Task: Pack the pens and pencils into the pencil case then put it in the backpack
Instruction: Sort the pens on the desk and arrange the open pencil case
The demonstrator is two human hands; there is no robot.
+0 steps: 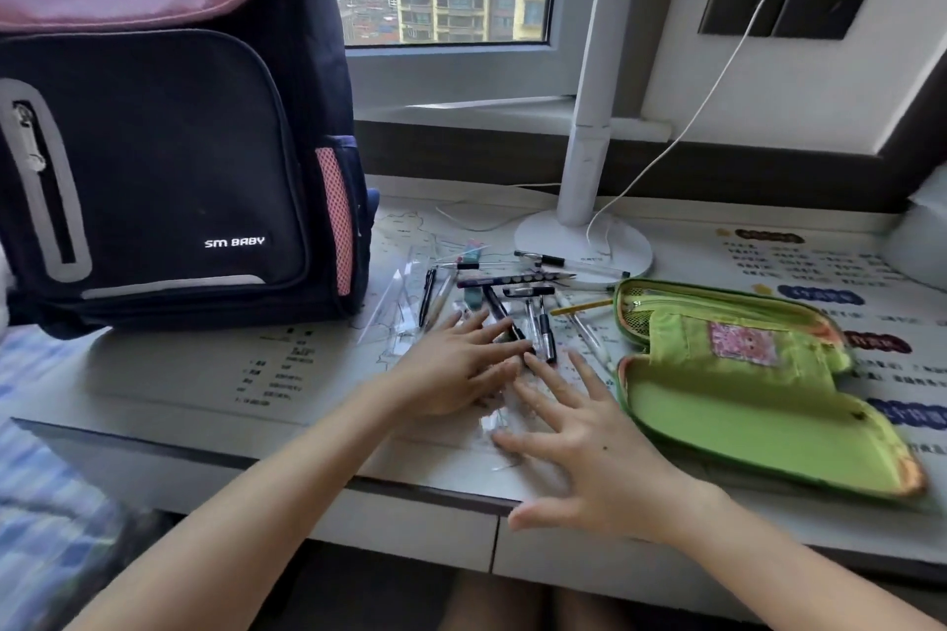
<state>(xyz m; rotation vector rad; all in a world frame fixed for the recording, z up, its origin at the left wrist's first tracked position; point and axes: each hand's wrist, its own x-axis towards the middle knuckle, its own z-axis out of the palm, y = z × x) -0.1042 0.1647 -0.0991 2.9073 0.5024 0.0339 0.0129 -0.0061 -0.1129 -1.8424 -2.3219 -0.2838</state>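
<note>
I see both hands spread flat, gripping nothing: left hand (456, 369) touching the scattered pens and pencils (512, 295), right hand (589, 446) beside it. The green pencil case (743, 389) lies unzipped at the table's (179, 374) right; the backpack (169, 128) stands left.

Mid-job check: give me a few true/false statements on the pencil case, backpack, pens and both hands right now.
1. The pencil case lies open on the desk. True.
2. The pens are already inside the case. False: they lie loose on the desk, left of it.
3. The backpack stands upright at the left. True.
4. The right hand grips a pen. False: it is spread open.
5. The left hand rests at the pile. True.
</note>
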